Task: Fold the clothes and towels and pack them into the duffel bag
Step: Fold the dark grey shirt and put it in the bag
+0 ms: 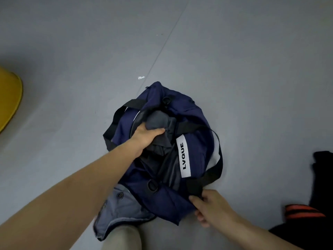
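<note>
A navy duffel bag (196, 147) with black straps and a white LVQUE label lies open on the grey floor. My left hand (146, 137) reaches into its mouth and grips a grey folded garment (158, 121) that sits partly inside the bag. My right hand (210, 204) holds the bag's near end at a black strap (195, 187). Darker cloth lies deeper in the bag, mostly hidden.
A denim piece (117, 212) lies under the bag's near-left corner, by my knee (126, 237). Black clothes (322, 170) and an orange-and-black striped item (304, 211) lie at the right edge. A yellow object (9, 98) is at the far left. A small scrap (141, 77) lies beyond the bag.
</note>
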`<action>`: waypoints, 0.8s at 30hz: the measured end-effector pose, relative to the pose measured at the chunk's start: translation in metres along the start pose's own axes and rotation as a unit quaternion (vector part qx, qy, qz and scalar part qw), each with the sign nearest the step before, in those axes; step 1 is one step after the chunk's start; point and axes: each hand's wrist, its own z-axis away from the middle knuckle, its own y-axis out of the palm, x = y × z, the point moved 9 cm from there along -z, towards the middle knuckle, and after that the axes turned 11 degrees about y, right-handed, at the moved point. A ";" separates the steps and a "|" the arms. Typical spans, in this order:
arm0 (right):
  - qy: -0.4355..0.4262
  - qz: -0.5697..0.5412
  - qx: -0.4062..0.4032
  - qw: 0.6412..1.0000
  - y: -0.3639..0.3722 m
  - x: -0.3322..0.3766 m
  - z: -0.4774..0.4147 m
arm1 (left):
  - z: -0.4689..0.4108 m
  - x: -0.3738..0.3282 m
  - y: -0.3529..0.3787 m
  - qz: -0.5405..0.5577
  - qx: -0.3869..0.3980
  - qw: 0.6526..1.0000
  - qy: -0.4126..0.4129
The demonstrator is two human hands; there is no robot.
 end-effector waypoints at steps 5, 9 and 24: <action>-0.092 0.154 -0.114 0.977 -0.014 0.014 0.013 | -0.006 0.009 0.004 -0.023 -0.006 1.000 0.009; -0.253 0.219 -0.197 0.922 -0.022 0.061 0.043 | -0.016 0.001 0.002 -0.016 -0.015 0.999 0.038; -0.258 0.324 -0.329 0.849 -0.024 0.141 -0.036 | -0.046 -0.002 0.022 -0.202 0.070 0.972 0.099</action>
